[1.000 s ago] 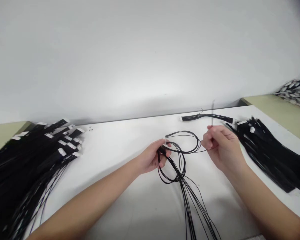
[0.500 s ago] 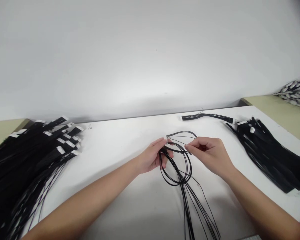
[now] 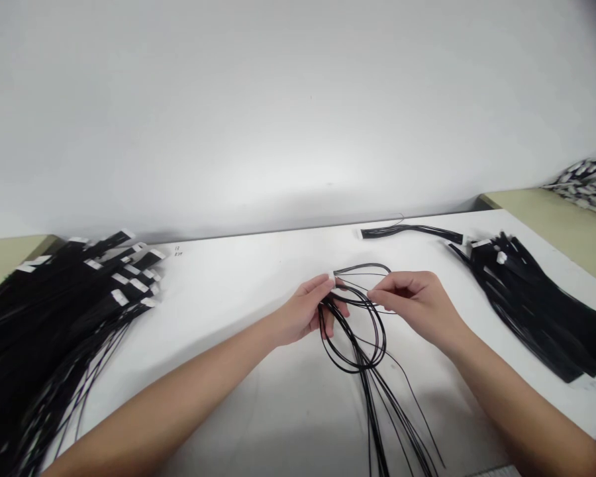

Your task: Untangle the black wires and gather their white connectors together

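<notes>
Between my hands is a wire harness of thin black wires (image 3: 360, 361), looped round and trailing down toward the near edge of the table. My left hand (image 3: 312, 306) is closed on its white connector (image 3: 332, 278) and the wires beside it. Several wires arc from the connector over to my right hand (image 3: 411, 301). The thumb and forefinger of that hand pinch thin black wires near the right side of the loop. Exactly how many wires they hold is hidden by the fingers.
A large pile of black wire harnesses (image 3: 34, 331) with white connectors covers the left side. Another bundle of harnesses (image 3: 536, 305) lies at the right. One single harness (image 3: 412, 230) rests at the back of the white table (image 3: 228, 278). More wires (image 3: 589, 182) lie at far right.
The connector and the wire loop have shifted slightly right with my left hand. My right hand stays almost in place, still pinching; the trailing wires have swung a little right.
</notes>
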`<state>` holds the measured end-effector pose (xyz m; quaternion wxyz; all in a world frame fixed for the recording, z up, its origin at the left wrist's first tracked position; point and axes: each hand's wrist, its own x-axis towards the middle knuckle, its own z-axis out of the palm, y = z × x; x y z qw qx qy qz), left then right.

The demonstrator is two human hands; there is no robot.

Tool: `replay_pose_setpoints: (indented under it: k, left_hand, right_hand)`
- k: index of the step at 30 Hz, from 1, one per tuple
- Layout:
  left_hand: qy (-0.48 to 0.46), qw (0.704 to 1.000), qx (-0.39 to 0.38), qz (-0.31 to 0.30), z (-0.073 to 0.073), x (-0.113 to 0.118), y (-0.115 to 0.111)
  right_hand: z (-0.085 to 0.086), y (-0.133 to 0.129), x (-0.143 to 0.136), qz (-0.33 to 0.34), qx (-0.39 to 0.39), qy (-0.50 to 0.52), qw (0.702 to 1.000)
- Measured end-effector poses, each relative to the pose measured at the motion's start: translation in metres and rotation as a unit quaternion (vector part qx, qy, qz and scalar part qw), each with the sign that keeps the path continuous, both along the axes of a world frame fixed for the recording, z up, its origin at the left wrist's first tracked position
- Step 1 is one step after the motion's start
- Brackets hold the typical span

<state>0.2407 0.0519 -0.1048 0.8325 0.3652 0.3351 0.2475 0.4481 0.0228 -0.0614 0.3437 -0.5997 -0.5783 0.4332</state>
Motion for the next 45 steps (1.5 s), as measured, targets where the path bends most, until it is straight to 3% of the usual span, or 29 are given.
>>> replay_pose_setpoints:
  k: [4,8,11,13,17,30,33,36,37,41,43,45]
  left_hand:
    - [0.002,1.0,0.016,-0.017,0.002,0.0,-0.001]
    - [-0.001,0.999,0.026,-0.031,0.002,-0.001,-0.002]
    - [0.002,0.999,0.028,-0.037,0.001,-0.001,-0.002]
    - [0.007,0.999,0.023,-0.041,0.002,0.0,-0.001]
    - [0.009,0.998,0.008,-0.054,0.006,-0.001,-0.001]
    - [-0.004,0.997,0.012,-0.073,0.007,-0.003,0.0]
    - [-0.019,0.998,-0.005,-0.056,0.006,-0.003,0.001]
    - [-0.046,0.998,-0.036,-0.015,0.005,-0.004,0.003]
    - [-0.055,0.997,-0.047,-0.002,0.004,-0.005,0.004]
    - [-0.085,0.994,-0.057,0.037,0.001,-0.007,0.005]
    - [-0.1,0.992,-0.059,0.052,0.0,-0.008,0.006]
    - [-0.11,0.99,-0.064,0.064,0.0,-0.008,0.006]
  right_hand:
    - [0.0,0.004,0.004,-0.012,-0.048,0.065,0.997]
    - [-0.003,0.004,0.002,-0.027,-0.047,0.057,0.997]
    - [-0.006,0.001,-0.002,-0.031,0.019,0.018,0.999]
    - [-0.009,-0.001,-0.005,-0.024,0.117,-0.032,0.992]
    - [-0.014,-0.002,-0.01,0.031,0.29,-0.126,0.948]
    - [-0.023,-0.004,-0.015,0.051,0.338,-0.16,0.926]
    - [-0.023,-0.002,-0.014,0.015,0.431,-0.2,0.88]
    - [-0.022,-0.003,-0.014,-0.048,0.564,-0.279,0.775]
    - [-0.022,-0.003,-0.015,-0.053,0.586,-0.284,0.757]
    - [-0.018,-0.01,-0.013,-0.062,0.563,-0.193,0.801]
    - [-0.016,-0.014,-0.01,-0.059,0.6,-0.194,0.774]
    - [-0.015,-0.018,-0.009,0.0,0.632,-0.21,0.746]
